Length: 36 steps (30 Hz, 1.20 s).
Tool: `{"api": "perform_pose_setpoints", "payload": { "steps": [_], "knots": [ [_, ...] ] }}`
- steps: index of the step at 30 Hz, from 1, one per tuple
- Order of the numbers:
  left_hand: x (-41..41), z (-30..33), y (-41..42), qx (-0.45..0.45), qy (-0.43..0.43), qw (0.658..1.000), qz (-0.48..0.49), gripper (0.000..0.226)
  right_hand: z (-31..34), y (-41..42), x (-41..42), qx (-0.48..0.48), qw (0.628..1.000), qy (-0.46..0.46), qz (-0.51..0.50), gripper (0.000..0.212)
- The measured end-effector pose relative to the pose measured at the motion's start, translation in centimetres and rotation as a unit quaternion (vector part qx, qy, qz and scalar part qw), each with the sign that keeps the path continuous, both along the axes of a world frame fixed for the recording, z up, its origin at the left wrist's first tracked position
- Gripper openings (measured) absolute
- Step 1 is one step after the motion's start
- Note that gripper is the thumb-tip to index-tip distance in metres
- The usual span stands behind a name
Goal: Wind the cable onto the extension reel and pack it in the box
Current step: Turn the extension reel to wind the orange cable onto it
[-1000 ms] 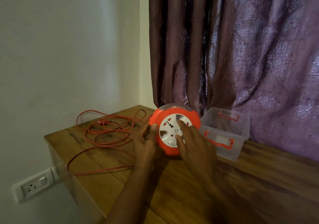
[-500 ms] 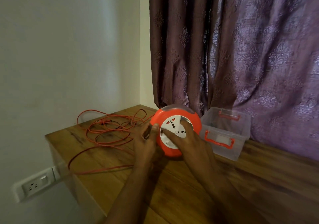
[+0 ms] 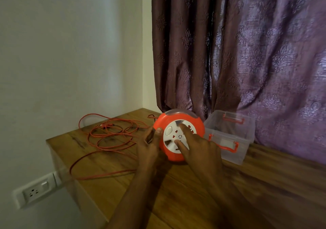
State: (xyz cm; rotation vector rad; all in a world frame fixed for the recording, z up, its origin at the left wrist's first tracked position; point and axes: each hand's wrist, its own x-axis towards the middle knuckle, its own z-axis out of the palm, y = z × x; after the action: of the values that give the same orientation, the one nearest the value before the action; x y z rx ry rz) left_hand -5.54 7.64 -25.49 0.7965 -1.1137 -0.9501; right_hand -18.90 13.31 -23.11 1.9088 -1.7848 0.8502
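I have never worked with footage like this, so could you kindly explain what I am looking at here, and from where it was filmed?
There is no machine here: a person works with bare hands, and a camera worn on the head looks forward and down at them. On the wooden table stands an orange reel, tilted up on its edge, with a white socket face. The left hand grips the reel's left rim, thumb on the front. The right hand presses straight fingers on the white face. Loose orange cable lies in loops to the left, one loop hanging over the table edge. To the right of the reel sits an open clear box with orange handles. Behind hangs a purple curtain; a wall socket sits lower left.
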Motion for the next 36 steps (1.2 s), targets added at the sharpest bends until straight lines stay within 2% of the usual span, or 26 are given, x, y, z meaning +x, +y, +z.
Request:
{"api": "perform_pose_setpoints", "payload": {
  "steps": [3,5,7,9,11,14,17,21,24,27,30,32,36],
  "knots": [
    [0.4,0.1,-0.2,0.034,0.052,0.998,-0.012,0.023,-0.4,0.1,-0.1,-0.010,0.999,0.040,0.021,0.063],
    [0.5,0.2,-0.2,0.045,0.059,0.997,-0.010,0.027,-0.6,0.0,-0.1,-0.011,0.997,0.070,0.017,0.077],
    [0.5,0.1,-0.2,0.037,0.051,0.998,-0.009,0.021,-0.7,-0.2,-0.1,-0.022,0.996,0.088,0.028,0.086],
    [0.3,0.1,0.0,0.027,0.036,0.999,-0.013,0.016,-0.8,-0.4,0.0,-0.026,0.991,0.126,0.039,0.079],
    [0.3,0.0,0.0,0.016,0.014,1.000,-0.016,0.025,-0.9,-0.6,0.0,0.002,0.985,0.160,0.057,0.070],
    [0.3,0.0,-0.1,0.014,0.011,1.000,-0.014,0.028,-1.2,-1.2,-0.2,0.054,0.983,0.166,0.064,0.062],
    [0.4,0.1,0.0,0.016,0.009,1.000,-0.015,0.044,-1.1,-1.5,-0.4,0.066,0.988,0.113,0.077,0.057],
    [0.4,0.1,-0.1,0.016,0.001,1.000,-0.018,0.042,-1.1,-1.7,-0.5,0.088,0.983,0.144,0.067,0.058],
    [0.4,0.0,0.0,0.010,-0.001,1.000,-0.020,0.048,-0.9,-1.4,-0.4,0.094,0.991,0.061,0.069,0.063],
    [0.4,0.0,0.0,0.017,0.013,1.000,-0.021,0.058,-1.2,-1.1,-0.6,0.078,0.992,0.079,0.058,0.066],
    [0.4,0.0,-0.1,0.027,0.024,0.999,-0.025,0.044,-1.3,-1.0,-0.5,0.050,0.997,0.062,0.025,0.066],
    [0.2,0.0,0.0,0.017,0.033,0.999,-0.034,0.034,-1.1,-0.9,-0.2,0.032,0.999,0.029,0.007,0.062],
    [-0.1,-0.1,0.2,-0.001,0.014,0.999,-0.044,0.027,-1.1,-0.5,0.0,0.008,0.998,-0.059,-0.015,0.060]
  ]
}}
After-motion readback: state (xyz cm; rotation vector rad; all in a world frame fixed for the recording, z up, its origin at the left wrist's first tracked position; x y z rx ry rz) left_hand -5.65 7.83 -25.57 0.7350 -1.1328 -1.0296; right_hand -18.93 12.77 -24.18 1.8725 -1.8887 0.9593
